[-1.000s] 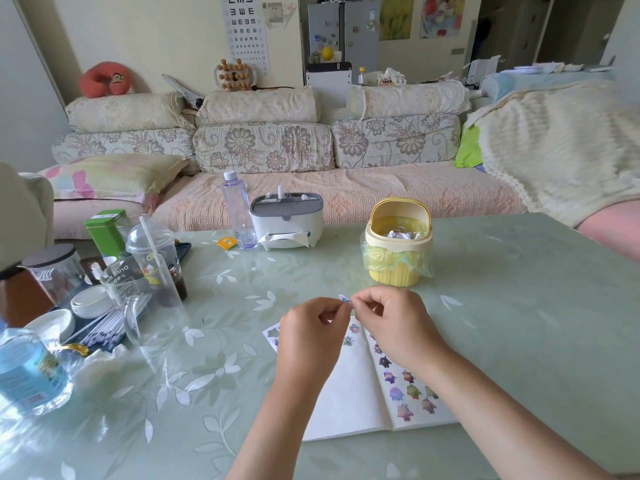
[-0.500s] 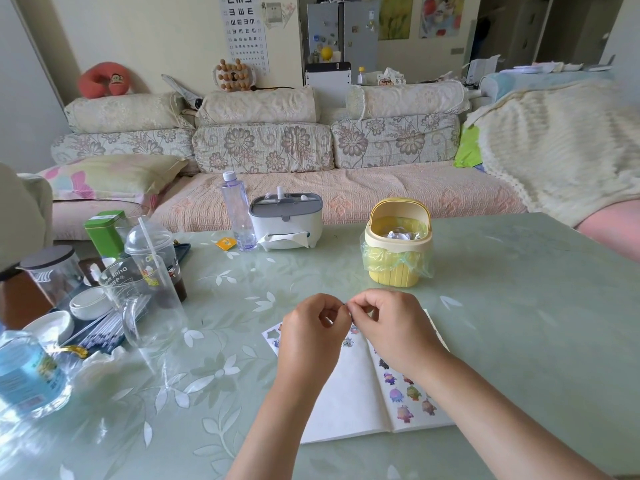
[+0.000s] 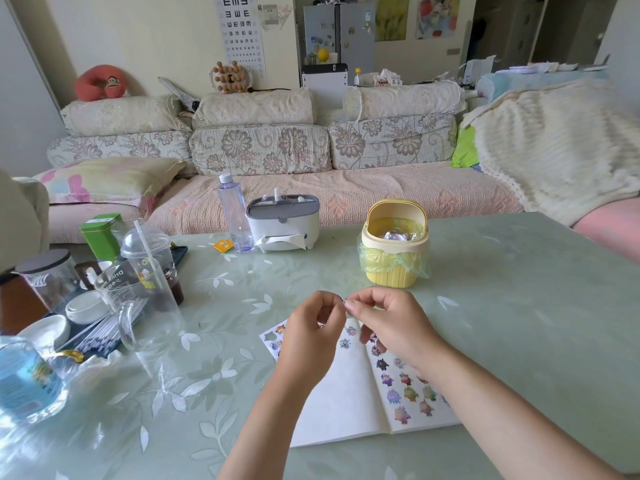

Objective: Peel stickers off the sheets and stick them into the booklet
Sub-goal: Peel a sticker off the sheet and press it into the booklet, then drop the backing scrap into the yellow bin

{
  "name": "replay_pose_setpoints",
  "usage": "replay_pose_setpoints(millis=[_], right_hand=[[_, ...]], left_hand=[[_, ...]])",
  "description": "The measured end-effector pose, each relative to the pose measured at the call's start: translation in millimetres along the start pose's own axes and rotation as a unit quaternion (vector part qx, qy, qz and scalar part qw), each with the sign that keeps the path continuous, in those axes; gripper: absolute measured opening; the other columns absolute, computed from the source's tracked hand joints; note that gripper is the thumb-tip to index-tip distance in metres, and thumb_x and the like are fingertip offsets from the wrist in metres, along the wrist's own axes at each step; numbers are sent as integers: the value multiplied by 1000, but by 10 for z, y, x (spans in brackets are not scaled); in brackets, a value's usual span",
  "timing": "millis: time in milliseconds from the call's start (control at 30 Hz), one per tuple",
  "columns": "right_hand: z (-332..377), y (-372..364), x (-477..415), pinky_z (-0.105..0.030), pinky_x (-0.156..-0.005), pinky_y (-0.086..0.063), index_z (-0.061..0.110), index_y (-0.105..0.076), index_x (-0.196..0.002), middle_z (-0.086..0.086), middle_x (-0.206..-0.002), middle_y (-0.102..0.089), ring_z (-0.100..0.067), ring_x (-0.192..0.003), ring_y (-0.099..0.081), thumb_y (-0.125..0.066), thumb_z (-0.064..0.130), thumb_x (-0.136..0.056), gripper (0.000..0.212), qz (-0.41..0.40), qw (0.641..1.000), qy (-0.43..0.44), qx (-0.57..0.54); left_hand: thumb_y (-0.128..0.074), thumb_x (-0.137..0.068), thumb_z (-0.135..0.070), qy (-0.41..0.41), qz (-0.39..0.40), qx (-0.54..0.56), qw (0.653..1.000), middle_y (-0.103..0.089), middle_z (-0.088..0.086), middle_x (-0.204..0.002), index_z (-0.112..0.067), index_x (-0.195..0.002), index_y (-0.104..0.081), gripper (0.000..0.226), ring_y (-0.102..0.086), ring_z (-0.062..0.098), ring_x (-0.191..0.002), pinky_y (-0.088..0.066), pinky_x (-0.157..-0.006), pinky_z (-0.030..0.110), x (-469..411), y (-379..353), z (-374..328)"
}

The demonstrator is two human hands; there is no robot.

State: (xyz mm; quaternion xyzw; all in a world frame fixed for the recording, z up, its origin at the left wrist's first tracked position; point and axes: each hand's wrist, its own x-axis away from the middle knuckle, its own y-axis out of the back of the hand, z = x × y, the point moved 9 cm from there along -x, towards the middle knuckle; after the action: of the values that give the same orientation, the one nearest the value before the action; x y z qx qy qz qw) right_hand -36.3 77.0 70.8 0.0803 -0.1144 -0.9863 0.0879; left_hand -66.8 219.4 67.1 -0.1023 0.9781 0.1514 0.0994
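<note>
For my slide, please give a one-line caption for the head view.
Left hand and right hand pinch a small sticker above the open booklet, yellow bin behind.

Home living room: floral sofa with cushions, fridge with magnets, cluttered desk, eye chart.

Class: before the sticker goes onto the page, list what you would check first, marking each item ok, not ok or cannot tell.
1. Sticker pinched by left hand and right hand: ok.
2. Sticker free of its backing: cannot tell, too small.
3. Booklet open, flat on table: ok.
4. Bare space on its left page: ok.
5. Yellow bin apart from booklet: ok.
</note>
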Motion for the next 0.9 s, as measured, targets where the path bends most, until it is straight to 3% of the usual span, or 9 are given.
replay_pose_setpoints(millis=[100,167,267,367,533,667,900], right_hand=[[-17,54,10,-22,-50,-42,22,-76,-86,12,-62,-65,-9,-50,-59,-71,24,-93,8,-10,1000,7,17],[-47,96,14,-24,-49,-42,21,-76,-86,11,-62,-65,-11,-52,-60,-72,24,-92,8,-15,1000,0,6],[-59,217,19,-16,-49,-42,20,-77,-84,12,-62,-67,-9,-52,-58,-74,20,-89,6,-43,999,0,-1],[-42,311,3,-14,-57,-47,22,-79,-83,16,-66,-69,2,-56,-59,-77,22,-87,4,-59,997,28,43],[-121,410,-79,-14,-47,-42,17,-79,-87,12,-61,-65,-3,-48,-57,-72,16,-91,8,-64,998,9,29],[-262,508,-215,-25,-43,-40,17,-76,-88,0,-78,-71,-13,-53,-58,-69,18,-94,9,-64,997,-37,-7],[-347,852,-671,-25,-48,-41,18,-71,-84,1,-81,-72,-14,-49,-57,-65,23,-95,14,-145,986,-30,76]], left_hand=[[-60,-96,-20,6,18,1,1000,-57,-13,-62,-22,-80,-64,17,-49,10,-58,-43,-54,33,-2,-28,23],[-60,-97,-19,8,28,8,1000,-66,-9,-72,-21,-84,-66,15,-58,9,-64,-46,-54,25,-7,-62,24],[-55,-100,-16,14,49,31,998,-73,-8,-85,-18,-93,-70,17,-65,4,-73,-48,-56,20,-13,-138,21],[-63,-97,-22,19,60,41,997,-71,-6,-77,-15,-91,-70,11,-62,3,-65,-45,-52,17,-43,-210,14],[-71,-92,-23,30,95,84,991,-67,-4,-73,-8,-88,-69,16,-64,9,-70,-47,-57,22,-241,-378,42],[-65,-96,-24,33,130,78,988,-68,-4,-79,-11,-89,-67,15,-64,8,-73,-47,-59,29,-443,-571,82],[-54,-100,-23,36,81,15,996,-66,-5,-78,-20,-83,-60,18,-61,9,-61,-41,-53,21,-851,-563,310]])
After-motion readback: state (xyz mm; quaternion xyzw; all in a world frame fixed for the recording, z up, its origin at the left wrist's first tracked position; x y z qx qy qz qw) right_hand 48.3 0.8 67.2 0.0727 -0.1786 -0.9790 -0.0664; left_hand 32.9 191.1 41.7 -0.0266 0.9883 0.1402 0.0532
